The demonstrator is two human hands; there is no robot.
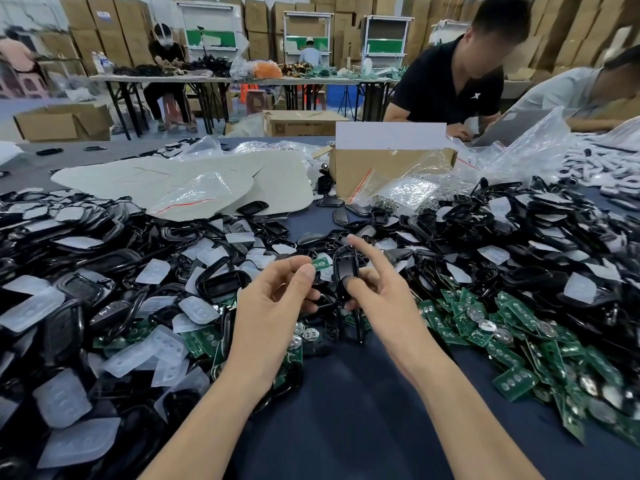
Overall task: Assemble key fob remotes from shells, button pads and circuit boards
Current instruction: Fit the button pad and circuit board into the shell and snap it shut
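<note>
My right hand (pixel 377 289) holds a black key fob shell (pixel 344 268) upright above the table, thumb pressed on its face and index finger stretched up beside it. My left hand (pixel 277 296) hovers just left of it, thumb and fingertips pinched together near a small green circuit board (pixel 320 263); whether it holds that board I cannot tell. Heaps of black shells (pixel 79 258), translucent white button pads (pixel 194 308) and green circuit boards (pixel 512 317) cover the dark blue table (pixel 346 410).
An open cardboard box (pixel 388 168) with plastic bags stands at the back centre, with white foam sheets (pixel 194 181) to its left. A person in a black shirt (pixel 450 84) works across the table. Round coin cells (pixel 304 332) lie below my hands.
</note>
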